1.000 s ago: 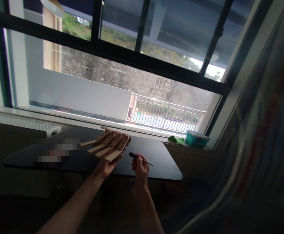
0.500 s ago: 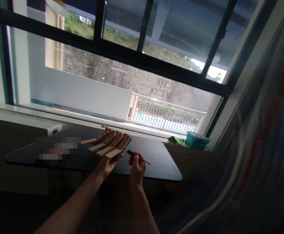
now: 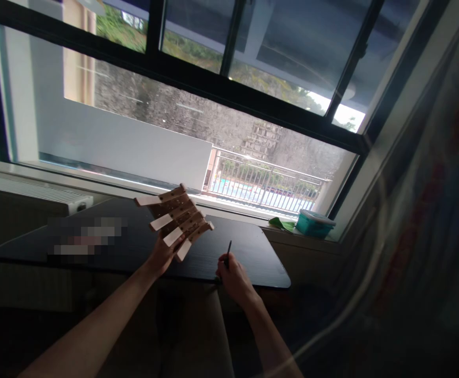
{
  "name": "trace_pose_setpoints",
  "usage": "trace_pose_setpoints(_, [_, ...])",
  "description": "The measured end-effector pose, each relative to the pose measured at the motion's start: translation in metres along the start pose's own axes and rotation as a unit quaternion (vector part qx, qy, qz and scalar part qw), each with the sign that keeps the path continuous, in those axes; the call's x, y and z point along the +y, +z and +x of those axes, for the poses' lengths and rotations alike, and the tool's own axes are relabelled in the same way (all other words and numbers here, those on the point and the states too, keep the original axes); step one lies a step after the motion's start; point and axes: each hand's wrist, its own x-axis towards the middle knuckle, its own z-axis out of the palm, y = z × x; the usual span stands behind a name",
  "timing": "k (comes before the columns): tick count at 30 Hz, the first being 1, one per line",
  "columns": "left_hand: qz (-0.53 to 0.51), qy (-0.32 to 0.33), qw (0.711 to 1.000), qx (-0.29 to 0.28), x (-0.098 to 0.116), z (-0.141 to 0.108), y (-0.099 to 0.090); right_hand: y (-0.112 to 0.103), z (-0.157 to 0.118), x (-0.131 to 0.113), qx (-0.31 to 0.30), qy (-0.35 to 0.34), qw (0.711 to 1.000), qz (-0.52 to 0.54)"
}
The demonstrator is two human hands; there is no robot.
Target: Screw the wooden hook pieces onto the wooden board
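My left hand (image 3: pixel 163 256) is closed around the underside of a small wooden slatted frame (image 3: pixel 179 214), partly hidden beneath it. The frame has several pale slats side by side with dark holes along them, and it is tilted above the dark table (image 3: pixel 123 207). To its right, over the table's front edge, my right hand (image 3: pixel 235 275) is wrapped round a screwdriver (image 3: pixel 228 251). The thin shaft points upward, away from the wood, while most of the dark handle is hidden in the fingers.
A blurred-out patch (image 3: pixel 90 236) covers something on the table's left side. On the windowsill stand a teal box with a pale lid (image 3: pixel 315 224) and a green leaf-like piece (image 3: pixel 281 224). A radiator (image 3: pixel 32 191) is at the left, below the large window.
The wooden frame has been turned and tilted, so its slats now face me more. My right hand has swung the screwdriver from pointing right to pointing up, and lowered slightly.
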Motion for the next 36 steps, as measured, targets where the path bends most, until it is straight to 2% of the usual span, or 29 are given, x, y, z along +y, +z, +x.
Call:
trace_pose_setpoints(3, [0.058,0.045,0.997,-0.024,-0.002,-0.001,-0.001,-0.013,-0.012,-0.009,-0.037,-0.008,0.990,-0.137])
trace_pose_setpoints(5, [0.083,0.056,0.994,-0.031,-0.003,-0.002,0.000,-0.011,-0.016,-0.017,-0.043,-0.017,0.985,-0.169])
trace_pose_setpoints(8, [0.079,0.058,0.994,-0.046,0.000,-0.006,0.003,-0.001,-0.015,-0.022,-0.019,-0.053,0.986,-0.158])
trace_pose_setpoints(11, [0.050,0.043,0.997,-0.047,0.003,-0.010,0.006,0.012,-0.010,-0.019,0.035,-0.095,0.985,-0.144])
trace_pose_setpoints(15, [0.008,0.005,0.999,-0.033,0.006,-0.016,0.010,0.022,-0.008,-0.012,0.080,-0.100,0.984,-0.124])
trace_pose_setpoints(24, [0.073,0.050,0.994,-0.062,0.006,-0.019,0.012,0.028,-0.011,-0.006,0.083,-0.083,0.985,-0.126])
trace_pose_setpoints(31, [0.030,0.013,0.998,-0.048,0.002,-0.016,0.010,0.030,-0.011,-0.006,0.083,-0.088,0.986,-0.116])
trace_pose_setpoints(36, [0.045,0.033,0.997,-0.053,0.000,-0.015,0.008,0.028,-0.011,-0.007,0.079,-0.094,0.986,-0.108])
